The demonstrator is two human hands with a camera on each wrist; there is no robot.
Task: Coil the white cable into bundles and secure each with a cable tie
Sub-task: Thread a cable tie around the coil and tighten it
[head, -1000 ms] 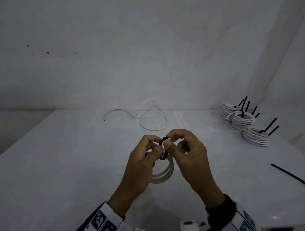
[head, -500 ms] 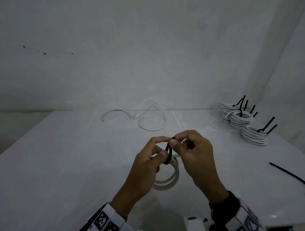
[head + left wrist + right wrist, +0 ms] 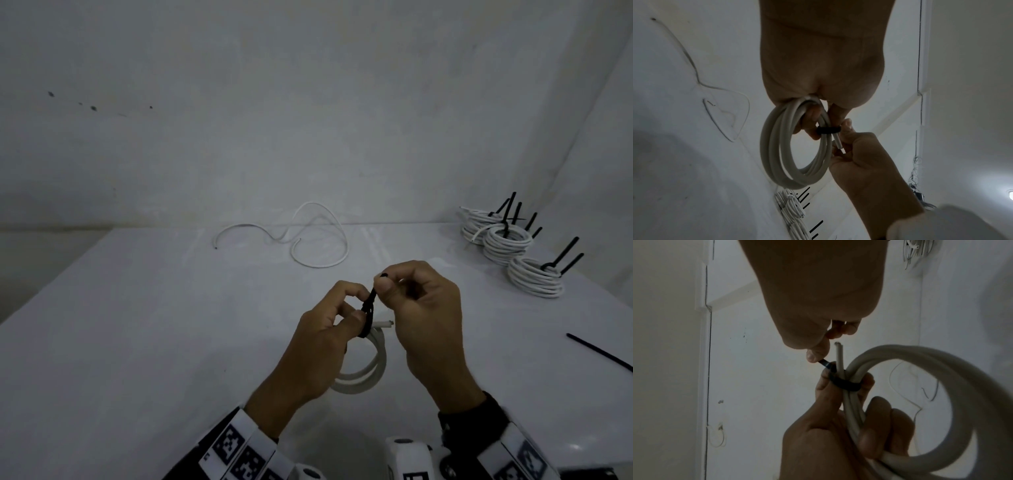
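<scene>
The left hand (image 3: pixel 322 346) gripped the coiled white cable (image 3: pixel 795 146) above the near table (image 3: pixel 137 342). The cable tie (image 3: pixel 844 383) encircled the strands crosswise; its tail ran up and right into the right hand (image 3: pixel 421 315), which pinched it, so tightening would likely pull that way.

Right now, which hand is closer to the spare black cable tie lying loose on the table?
Right. The right hand is beside the loose cable tie, though well apart from it; the left hand is farther, beyond the coil.

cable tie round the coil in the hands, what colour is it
Black. The cable tie shows best in the right wrist view, wrapped around the white coil.
</scene>
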